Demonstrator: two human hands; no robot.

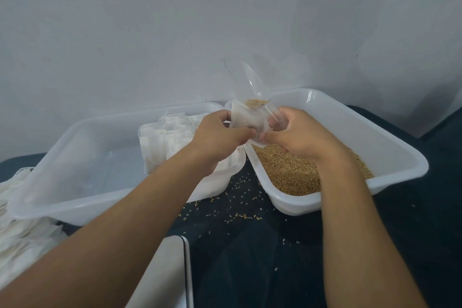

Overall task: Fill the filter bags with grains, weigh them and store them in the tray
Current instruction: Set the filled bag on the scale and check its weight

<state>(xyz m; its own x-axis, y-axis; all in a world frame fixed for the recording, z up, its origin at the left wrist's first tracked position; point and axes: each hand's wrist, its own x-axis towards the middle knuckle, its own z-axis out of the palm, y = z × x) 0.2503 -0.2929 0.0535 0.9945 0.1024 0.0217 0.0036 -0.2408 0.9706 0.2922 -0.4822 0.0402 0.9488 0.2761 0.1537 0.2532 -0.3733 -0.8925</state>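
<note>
The filling step is in hand. The left hand (220,132) pinches a small white filter bag (246,120) by its lower edge and holds it up above the gap between the two tubs, while the right hand (297,135) grips the handle of a clear plastic scoop (250,82) whose mouth is tipped into the bag's open top. Grain (256,102) shows at the bag's mouth, so the pour looks about done (though how full the bag is below that I cannot tell).

Next, as I judge it, the scoop must come out without dragging the thin bag, the bag must stay upright, and it then goes to the scale (170,275), whose pale corner sits at the near edge.

The grain tub (390,147) lies under the right hand, so spills there fall back in. The tray (75,147) on the left holds a row of filled bags (170,137) standing on edge. Loose grains (237,202) are scattered on the dark cloth (275,257) between the tubs, and a heap of empty bags (22,227) lies at far left. The left forearm crosses the tray's near corner and could snag it.
</note>
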